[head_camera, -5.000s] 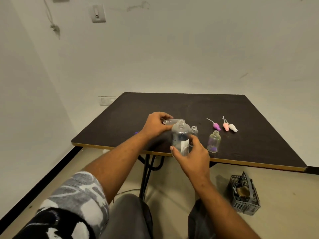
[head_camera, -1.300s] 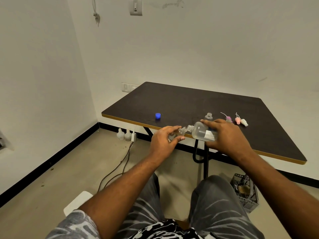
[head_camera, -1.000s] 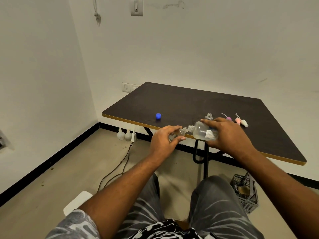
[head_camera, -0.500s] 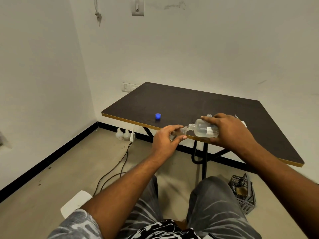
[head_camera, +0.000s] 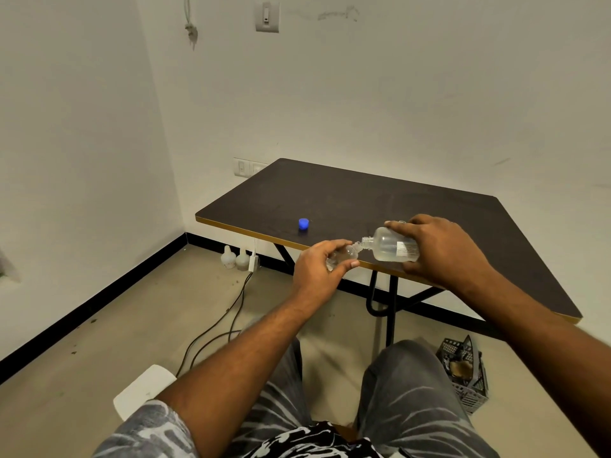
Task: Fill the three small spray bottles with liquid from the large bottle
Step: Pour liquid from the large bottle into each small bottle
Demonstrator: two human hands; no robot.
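a: at the near edge of the dark table (head_camera: 380, 200), what are the hands doing?
b: the right hand (head_camera: 439, 249) grips the large bottle (head_camera: 388, 247), tipped almost flat with its open neck pointing toward nine o'clock
a: and the left hand (head_camera: 317, 264)?
b: it's clenched around a small spray bottle (head_camera: 342, 256), mouth pointing toward three o'clock, meeting the large bottle's neck
a: are both bottles off the table?
b: yes, held in the air just in front of the table's edge
a: anything else on the table?
b: a blue cap (head_camera: 304, 223) at about ten o'clock from the left hand, well apart from it
a: and on the floor?
b: a grey crate (head_camera: 463, 375) at five o'clock, and cables (head_camera: 215, 328) at seven o'clock
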